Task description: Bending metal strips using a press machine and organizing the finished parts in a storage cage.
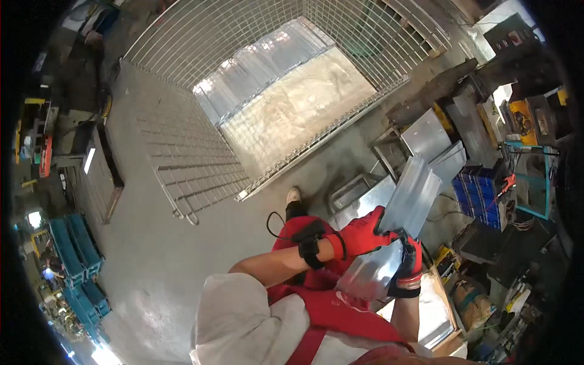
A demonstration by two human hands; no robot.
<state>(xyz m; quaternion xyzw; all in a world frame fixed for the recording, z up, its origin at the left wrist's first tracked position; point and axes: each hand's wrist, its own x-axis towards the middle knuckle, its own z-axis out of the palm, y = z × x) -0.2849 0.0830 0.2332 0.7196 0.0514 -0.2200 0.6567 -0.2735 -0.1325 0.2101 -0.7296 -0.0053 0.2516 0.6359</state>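
Note:
A long, shiny folded sheet-metal panel (412,193) with lengthwise ridges slants across in front of my body, its far end pointing up and to the right. My left hand (364,233), in a red glove with dark fingertips, is closed on the panel's left edge near its middle. On the opposite edge my right hand (411,260), in a red and black glove, grips it a little nearer to me. Some fingers are hidden by the panel and the gloves. More flat metal sheets (426,134) lie just beyond the panel's far end.
Ahead stands a large wire mesh cage (365,100) with its gate (194,173) swung out left. Inside lie stacked metal panels (267,61) beside a tan sheet (304,91). Blue bins (480,191) stand right; an open carton (447,298) is below my right hand. Teal crates (76,249) line the left.

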